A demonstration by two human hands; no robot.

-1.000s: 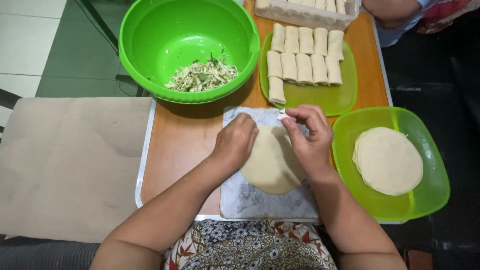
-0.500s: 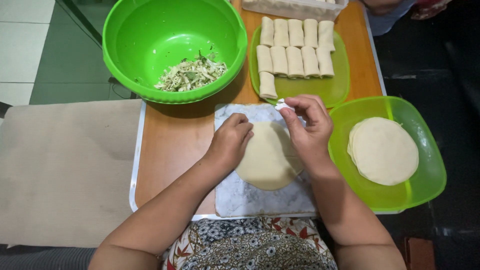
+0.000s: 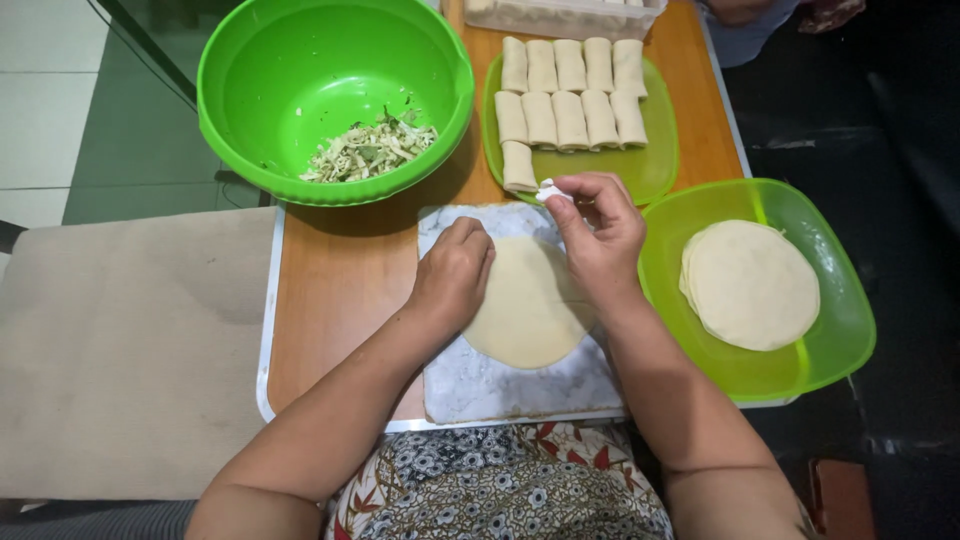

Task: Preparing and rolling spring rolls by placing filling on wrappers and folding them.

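Observation:
A round pale dough wrapper point(image 3: 525, 310) lies flat on a marble board point(image 3: 490, 385) in front of me. My left hand point(image 3: 452, 272) rests with curled fingers on the wrapper's left edge. At the wrapper's upper right, my right hand point(image 3: 598, 237) pinches a small white scrap point(image 3: 548, 191) between thumb and fingers, just above the board. What the scrap is made of cannot be told.
A big green bowl point(image 3: 335, 95) holds shredded vegetable filling point(image 3: 370, 150). A green tray point(image 3: 655, 165) carries several rolled wrappers point(image 3: 570, 105). To the right, a green dish point(image 3: 840, 330) holds a stack of round wrappers point(image 3: 750, 283). A wooden table point(image 3: 335, 290) lies beneath; another person's sleeve point(image 3: 745, 15) shows at the top.
My right hand has lifted slightly toward the tray with the white scrap pinched in it. My left hand stays on the wrapper. The view has shifted a little.

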